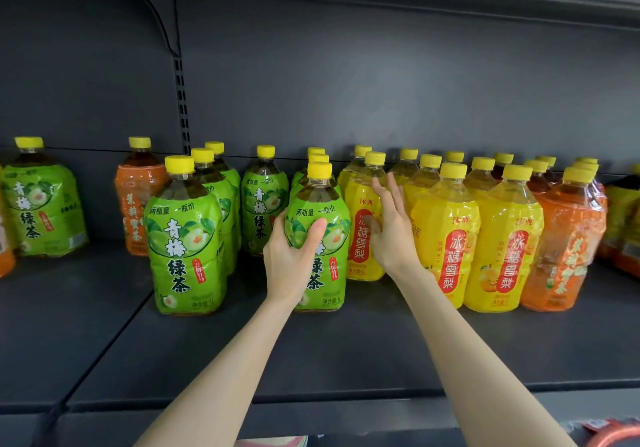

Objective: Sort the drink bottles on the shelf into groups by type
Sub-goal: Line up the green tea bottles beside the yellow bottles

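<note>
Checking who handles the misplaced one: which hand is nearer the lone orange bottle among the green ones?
Left. The left hand grips a green bottle right of the orange bottle; the right hand is farther right.

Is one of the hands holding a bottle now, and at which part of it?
The left hand grips a green-label bottle around its middle, on the label. The right hand is open beside a yellow-label bottle, holding nothing.

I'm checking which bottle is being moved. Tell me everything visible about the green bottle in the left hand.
The green bottle is clear plastic with a yellow cap, dark tea showing at its neck, and a green plum-printed wrap. It stands upright at the shelf front, gripped by the left hand, beside a yellow bottle.
</note>
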`<state>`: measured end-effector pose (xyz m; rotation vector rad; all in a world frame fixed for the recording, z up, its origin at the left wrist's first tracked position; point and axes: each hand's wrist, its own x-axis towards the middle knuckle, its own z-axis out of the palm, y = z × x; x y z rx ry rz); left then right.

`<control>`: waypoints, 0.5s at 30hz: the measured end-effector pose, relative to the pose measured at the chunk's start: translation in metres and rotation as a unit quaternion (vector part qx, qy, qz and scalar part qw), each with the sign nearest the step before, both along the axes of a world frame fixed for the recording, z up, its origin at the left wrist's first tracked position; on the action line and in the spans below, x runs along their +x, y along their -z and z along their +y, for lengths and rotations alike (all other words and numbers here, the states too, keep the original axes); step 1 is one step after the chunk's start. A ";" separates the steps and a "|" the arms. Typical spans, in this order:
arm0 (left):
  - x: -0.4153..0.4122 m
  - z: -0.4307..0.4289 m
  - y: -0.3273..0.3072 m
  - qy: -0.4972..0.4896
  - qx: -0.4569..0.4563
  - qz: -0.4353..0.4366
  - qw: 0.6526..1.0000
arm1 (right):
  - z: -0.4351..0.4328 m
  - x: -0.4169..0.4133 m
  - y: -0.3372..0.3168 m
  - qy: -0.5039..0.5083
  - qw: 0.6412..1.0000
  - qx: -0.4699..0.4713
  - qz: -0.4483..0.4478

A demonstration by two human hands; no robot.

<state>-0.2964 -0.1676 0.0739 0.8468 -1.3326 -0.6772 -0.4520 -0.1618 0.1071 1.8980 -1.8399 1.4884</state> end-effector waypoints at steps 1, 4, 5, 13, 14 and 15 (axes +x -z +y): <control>0.000 -0.001 0.000 -0.004 -0.003 -0.004 1.000 | 0.000 0.000 0.000 -0.001 1.000 0.001 0.000; 0.001 -0.001 -0.001 -0.006 -0.006 -0.011 1.000 | 0.000 0.001 -0.001 -0.006 1.000 0.003 -0.002; 0.001 -0.001 -0.001 -0.005 -0.004 -0.015 1.000 | 0.000 0.002 -0.001 -0.007 1.000 0.006 -0.003; 0.012 0.010 -0.010 0.037 0.053 -0.068 0.996 | 0.021 0.009 -0.012 -0.007 0.997 0.081 0.003; 0.015 0.011 -0.012 0.040 0.063 -0.087 0.993 | 0.026 0.010 -0.013 -0.003 0.996 0.086 0.001; 0.018 0.013 -0.014 0.043 0.073 -0.111 0.990 | 0.032 0.011 -0.014 0.003 0.997 0.083 0.000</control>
